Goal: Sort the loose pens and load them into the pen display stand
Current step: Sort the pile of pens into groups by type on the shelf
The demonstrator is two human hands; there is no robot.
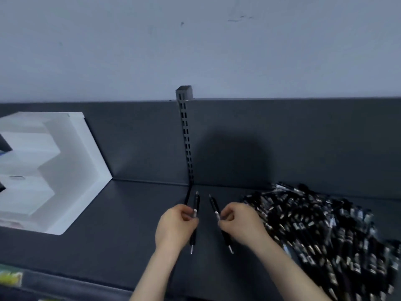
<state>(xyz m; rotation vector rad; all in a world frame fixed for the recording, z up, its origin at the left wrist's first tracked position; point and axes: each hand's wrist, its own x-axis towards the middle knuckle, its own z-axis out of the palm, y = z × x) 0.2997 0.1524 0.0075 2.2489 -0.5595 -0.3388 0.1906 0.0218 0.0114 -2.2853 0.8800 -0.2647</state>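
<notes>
My left hand [175,227] pinches a black pen [196,203] near its middle, the silver tip pointing toward me. My right hand [240,222] pinches a second black pen [213,205] the same way, tilted slightly left at the top. Both pens hover just above the dark shelf [121,224], a little apart from each other. A large heap of loose black pens [325,227] lies on the shelf to the right of my right hand. The white stepped pen display stand [54,170] sits at the far left, away from both hands.
A slotted grey metal upright [186,135] runs up the shelf's dark back panel behind the hands. A pale wall rises above it. Colourful packaging [10,279] shows at the lower left below the shelf's front edge.
</notes>
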